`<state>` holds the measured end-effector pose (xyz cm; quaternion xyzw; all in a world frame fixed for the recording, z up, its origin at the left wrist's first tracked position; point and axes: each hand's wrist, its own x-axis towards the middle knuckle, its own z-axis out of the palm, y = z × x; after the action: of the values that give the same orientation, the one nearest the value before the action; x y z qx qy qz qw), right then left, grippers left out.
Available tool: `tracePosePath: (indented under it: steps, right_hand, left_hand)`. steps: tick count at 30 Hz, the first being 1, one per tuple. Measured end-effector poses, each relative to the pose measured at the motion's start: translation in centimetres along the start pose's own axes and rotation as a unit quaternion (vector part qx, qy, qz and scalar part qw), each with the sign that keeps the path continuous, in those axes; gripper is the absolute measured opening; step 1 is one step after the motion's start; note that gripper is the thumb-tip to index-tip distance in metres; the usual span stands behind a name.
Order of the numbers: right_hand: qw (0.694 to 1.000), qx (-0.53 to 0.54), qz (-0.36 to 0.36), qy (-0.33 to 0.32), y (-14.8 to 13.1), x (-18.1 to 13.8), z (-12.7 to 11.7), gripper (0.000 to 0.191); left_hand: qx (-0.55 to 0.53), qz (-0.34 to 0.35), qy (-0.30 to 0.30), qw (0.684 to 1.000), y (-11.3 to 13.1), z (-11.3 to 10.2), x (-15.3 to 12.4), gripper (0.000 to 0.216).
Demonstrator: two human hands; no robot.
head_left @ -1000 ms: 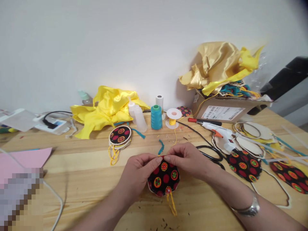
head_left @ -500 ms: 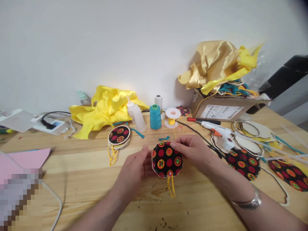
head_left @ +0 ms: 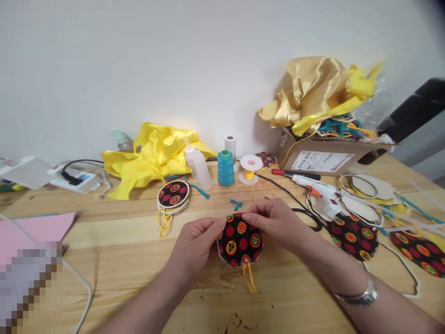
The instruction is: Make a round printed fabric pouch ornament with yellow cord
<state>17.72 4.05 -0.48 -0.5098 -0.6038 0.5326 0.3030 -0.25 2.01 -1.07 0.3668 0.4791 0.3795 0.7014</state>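
Between my hands is a roundish fabric-covered disc (head_left: 239, 242), black with red dots and orange-ringed flowers, with a pale rim. A yellow cord loop (head_left: 251, 280) hangs from its near edge. My left hand (head_left: 200, 236) grips its upper left edge, thumb on top and the other fingers partly hidden behind. On the upper right edge, my right hand (head_left: 273, 220) pinches it between thumb and fingers. A scrap of teal ribbon (head_left: 236, 205) lies just beyond the disc. Farther left rests a similar round piece (head_left: 174, 194) with a wooden rim and yellow cord.
A teal thread cone (head_left: 225, 169), a spool of yellow cord (head_left: 251, 168) and squeeze bottles (head_left: 200, 170) stand along the back. Yellow satin (head_left: 149, 155) is heaped at left. To the right lie a hot glue gun (head_left: 316, 185), wooden rings and patterned fabric (head_left: 352, 236), before a cardboard box (head_left: 313, 155).
My left thumb has come down onto the disc's upper left edge, where the hand was looser before. The disc has shifted slightly nearer to me.
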Motion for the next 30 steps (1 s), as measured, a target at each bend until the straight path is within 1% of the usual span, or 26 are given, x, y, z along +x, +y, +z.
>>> tracePosePath:
  steps: [3, 6, 8, 9, 12, 14, 16, 18, 21, 24, 27, 30]
  right_hand:
    - [1.000, 0.000, -0.006, 0.002, -0.04, 0.03, -0.02, 0.023]
    - [1.000, 0.008, -0.009, 0.010, -0.10, 0.00, -0.09, 0.024]
    - [1.000, 0.013, -0.007, 0.015, -0.18, -0.03, -0.18, 0.025]
    - [1.000, 0.014, -0.005, 0.020, -0.24, -0.04, -0.23, 0.025]
    - [0.999, 0.006, -0.003, 0.040, -0.45, -0.01, -0.37, 0.025]
    - [0.999, 0.001, -0.001, 0.049, -0.51, 0.04, -0.39, 0.025]
    - [0.999, 0.002, 0.001, 0.048, -0.50, 0.07, -0.34, 0.024]
    - [0.999, 0.004, 0.000, 0.043, -0.45, 0.06, -0.24, 0.024]
    - [0.999, 0.006, -0.005, 0.036, -0.46, -0.02, -0.10, 0.025]
    - [1.000, 0.006, -0.004, 0.027, -0.53, -0.09, -0.02, 0.026]
    - [1.000, -0.008, -0.010, 0.021, -0.51, -0.12, 0.01, 0.026]
    - [1.000, -0.012, -0.014, 0.025, -0.37, -0.06, -0.04, 0.027]
  left_hand:
    - [-0.003, -0.004, -0.003, 1.000, 0.10, 0.02, -0.08, 0.027]
    - [-0.029, -0.011, -0.026, 0.999, 0.20, 0.06, -0.14, 0.031]
    - [-0.052, -0.004, -0.030, 0.998, 0.32, 0.15, -0.22, 0.031]
    - [-0.059, 0.004, -0.028, 0.998, 0.40, 0.22, -0.28, 0.036]
    - [-0.057, 0.044, -0.035, 0.997, 0.66, 0.46, -0.51, 0.063]
    - [-0.037, 0.060, -0.059, 0.996, 0.74, 0.58, -0.64, 0.069]
    - [-0.018, 0.056, -0.084, 0.995, 0.69, 0.61, -0.70, 0.065]
    - [-0.008, 0.049, -0.096, 0.994, 0.55, 0.56, -0.69, 0.056]
    - [0.012, 0.053, -0.087, 0.995, 0.31, 0.46, -0.59, 0.045]
    - [0.035, 0.037, -0.083, 0.995, 0.19, 0.47, -0.55, 0.039]
    - [0.050, 0.014, -0.084, 0.995, 0.15, 0.54, -0.57, 0.037]
    - [0.057, 0.013, -0.075, 0.995, 0.11, 0.53, -0.56, 0.039]
